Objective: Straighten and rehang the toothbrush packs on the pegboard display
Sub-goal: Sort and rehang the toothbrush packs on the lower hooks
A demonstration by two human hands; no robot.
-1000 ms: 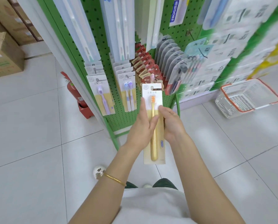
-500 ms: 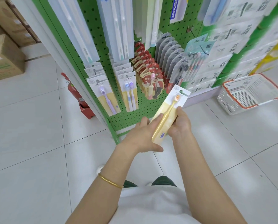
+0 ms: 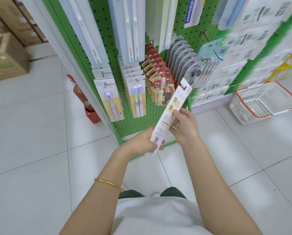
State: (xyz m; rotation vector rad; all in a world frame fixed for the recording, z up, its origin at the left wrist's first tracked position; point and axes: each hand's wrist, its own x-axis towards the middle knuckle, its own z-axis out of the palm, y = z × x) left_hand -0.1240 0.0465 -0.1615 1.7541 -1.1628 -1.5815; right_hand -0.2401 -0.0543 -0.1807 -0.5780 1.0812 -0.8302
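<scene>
A long toothbrush pack (image 3: 171,112) is held in front of the green pegboard (image 3: 111,39), tilted up to the right with its printed back facing me. My left hand (image 3: 141,141) grips its lower end. My right hand (image 3: 186,126) holds its middle from the right side. The hang slot at its top sits just below the red packs (image 3: 158,77). Rows of packs hang on the board: purple-brush packs (image 3: 110,97), twin-brush packs (image 3: 136,94) and grey packs (image 3: 180,56).
A white and orange shopping basket (image 3: 264,102) sits on the tile floor at the right. A red fire extinguisher (image 3: 80,97) stands left of the display. Cardboard boxes (image 3: 6,61) are stacked at the far left. A bare peg hook (image 3: 204,33) sticks out at upper right.
The pack has been turned over from its front, showing the yellow brush, to its printed back, and tilted from upright to leaning right. Both hands shifted right and slightly lower.
</scene>
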